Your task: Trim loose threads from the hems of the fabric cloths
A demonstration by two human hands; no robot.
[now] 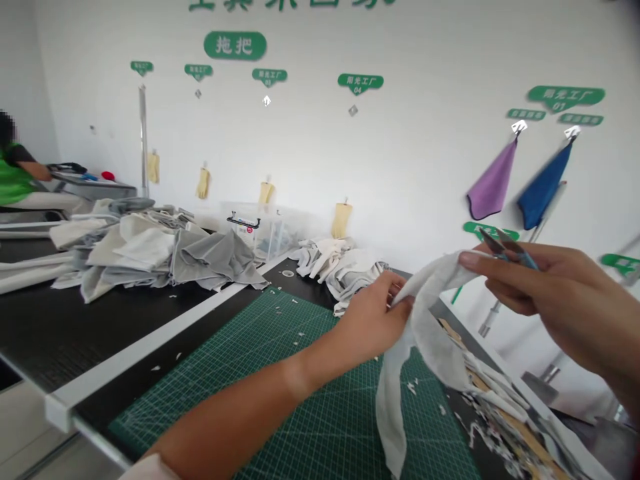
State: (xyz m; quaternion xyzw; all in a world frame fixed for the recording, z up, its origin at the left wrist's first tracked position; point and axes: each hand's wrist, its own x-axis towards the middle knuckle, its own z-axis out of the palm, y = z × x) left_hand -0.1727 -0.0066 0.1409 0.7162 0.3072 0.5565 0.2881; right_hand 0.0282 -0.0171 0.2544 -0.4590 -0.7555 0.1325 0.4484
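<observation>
A long pale grey fabric strip (430, 313) hangs in loops above the green cutting mat (320, 387). My left hand (377, 310) pinches it near the middle, fingers closed on the cloth. Up and to the right, my right hand (545, 287) grips the strip's upper part between thumb and fingers. That same hand also holds small scissors (507, 247), their blades pointing up and left; the handles are mostly hidden by the fingers. One tail of the strip drops close to the mat.
Large piles of grey and white cloth (150, 247) lie at the left, with a smaller cloth pile (345, 267) behind the mat. A clear plastic bin (270, 227) stands by the wall. Scraps (495, 427) litter the right edge. A person in green (17, 173) sits far left.
</observation>
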